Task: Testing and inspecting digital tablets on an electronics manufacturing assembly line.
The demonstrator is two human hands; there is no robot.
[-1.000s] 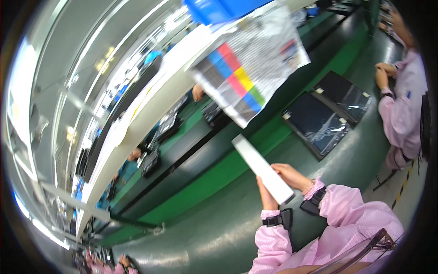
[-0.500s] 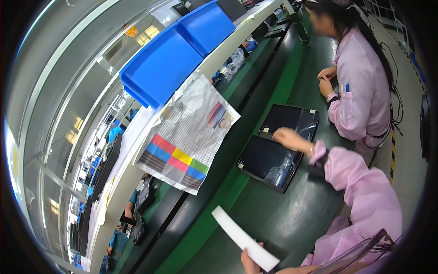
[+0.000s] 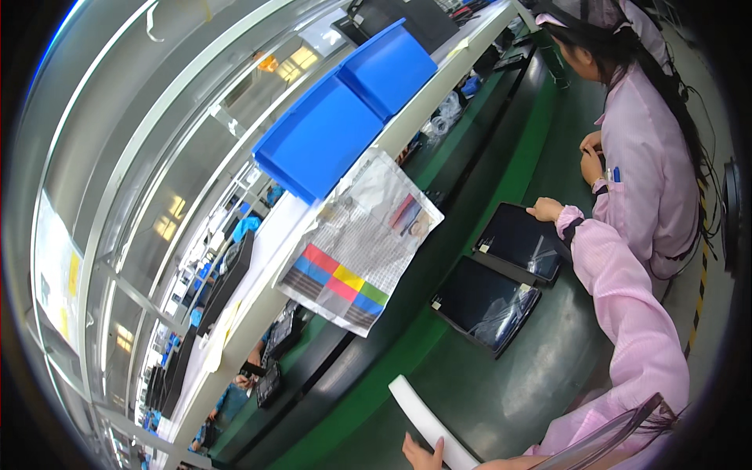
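Two flat black screen panels lie side by side on the green bench, with small pale labels at their corners. My right hand is at the upper right corner of the farther panel, fingers curled together; what they pinch is hidden. The nearer panel has a glossy, wrinkled-looking reflection on its surface. At the lower edge my left hand has its fingers apart beside a long white strip, which looks like foam. The thumb overlaps the strip's edge.
Blue bins stand on a raised shelf left of the bench, and a printed sheet with coloured blocks hangs from it. A co-worker in a pink smock sits at the far right. Other people's hands and dark devices show beneath the shelf.
My right hand has moved from over the gap between the panels to the farther panel's upper right corner. My left fingers have spread at the white strip. The whole view has shifted.
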